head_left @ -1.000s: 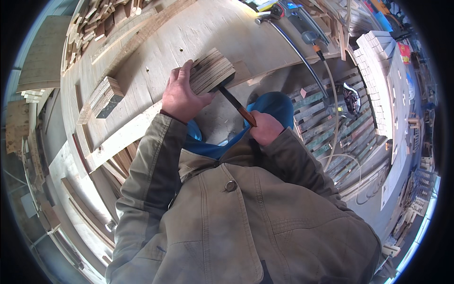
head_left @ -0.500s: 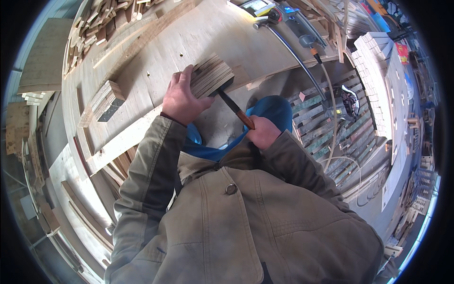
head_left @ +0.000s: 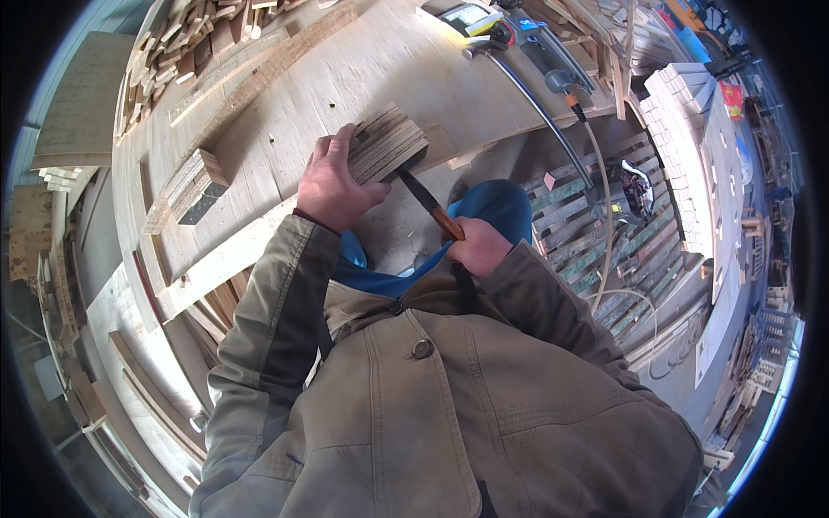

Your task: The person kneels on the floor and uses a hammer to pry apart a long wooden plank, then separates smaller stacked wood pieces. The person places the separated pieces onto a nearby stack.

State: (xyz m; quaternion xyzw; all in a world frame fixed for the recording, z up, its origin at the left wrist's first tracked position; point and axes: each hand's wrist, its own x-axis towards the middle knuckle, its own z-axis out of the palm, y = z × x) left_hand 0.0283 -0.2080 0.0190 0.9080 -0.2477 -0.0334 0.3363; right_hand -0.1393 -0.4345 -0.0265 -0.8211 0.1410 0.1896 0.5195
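Observation:
My left hand (head_left: 331, 179) grips the left end of a layered plywood block (head_left: 384, 142), its fingers over the far side and the thumb along the near side. The block lies tilted near the edge of the workbench (head_left: 294, 95). My right hand (head_left: 480, 247) is closed round the brown handle of a black-shafted tool (head_left: 422, 192). The tool slants up and leftward to the block's near face, where a dark part shows; I cannot make out the shape of its tip. Left of my hands stands a second plywood block (head_left: 200, 184) with a dark near face.
Scrap wood strips (head_left: 194, 39) are heaped at the far left, with a long board (head_left: 268, 65) beside them. A metal tube (head_left: 540, 112) and a hose (head_left: 604, 190) run at the right. Below lies a slatted pallet (head_left: 579, 224); white stacked pieces (head_left: 678, 112) stand beyond it.
The plywood block and the tool have shifted very slightly. Both hands keep their hold.

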